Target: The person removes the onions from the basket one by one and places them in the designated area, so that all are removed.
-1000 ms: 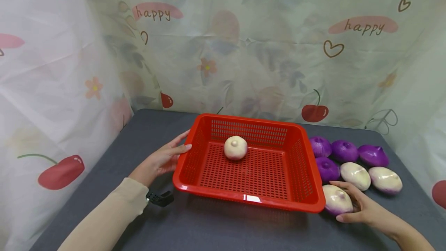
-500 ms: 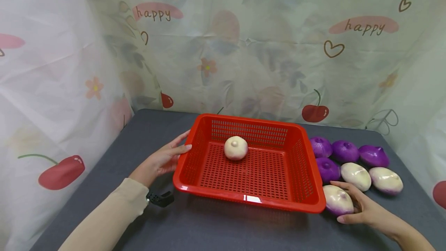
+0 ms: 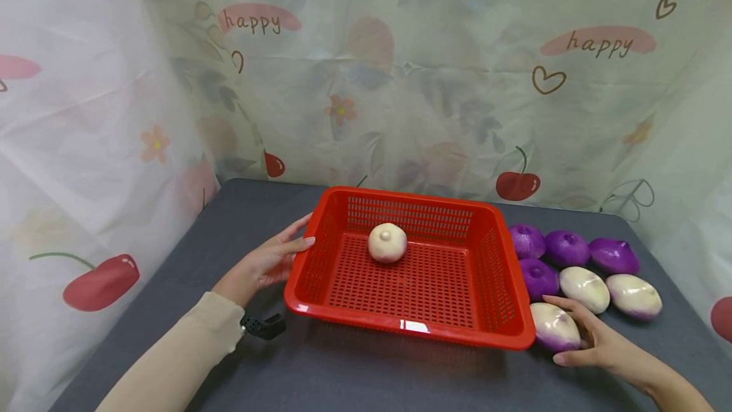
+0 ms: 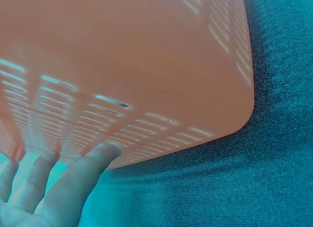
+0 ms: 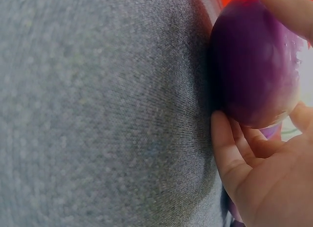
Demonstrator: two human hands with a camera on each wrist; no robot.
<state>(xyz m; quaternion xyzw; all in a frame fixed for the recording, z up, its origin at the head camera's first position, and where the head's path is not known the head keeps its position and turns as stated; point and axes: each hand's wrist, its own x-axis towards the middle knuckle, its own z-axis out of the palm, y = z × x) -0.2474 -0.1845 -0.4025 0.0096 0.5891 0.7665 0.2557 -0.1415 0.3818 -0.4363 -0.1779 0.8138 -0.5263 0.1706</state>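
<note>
A red slotted plastic basket (image 3: pixel 400 329) stands mid-table in the head view, with one white turnip (image 3: pixel 387 243) inside, left of centre. My left hand (image 3: pixel 265 266) holds the basket's left rim, thumb at the rim and fingers against the outer wall. In the left wrist view, those fingers (image 4: pixel 80 180) touch the slotted wall (image 4: pixel 146 80) from outside. My right hand (image 3: pixel 595 339) grips a white-and-purple turnip (image 3: pixel 553 328) beside the basket's near right corner. Fingers and thumb curl round this turnip (image 5: pixel 254 60) in the right wrist view, where its purple side shows close to the table.
Behind my right hand, more white-and-purple turnips (image 3: pixel 584 289) lie beside several purple onions (image 3: pixel 566 248) along the basket's right side. Grey cloth (image 3: pixel 366 380) covers the table. A printed curtain (image 3: pixel 400 81) hangs at the back and both sides.
</note>
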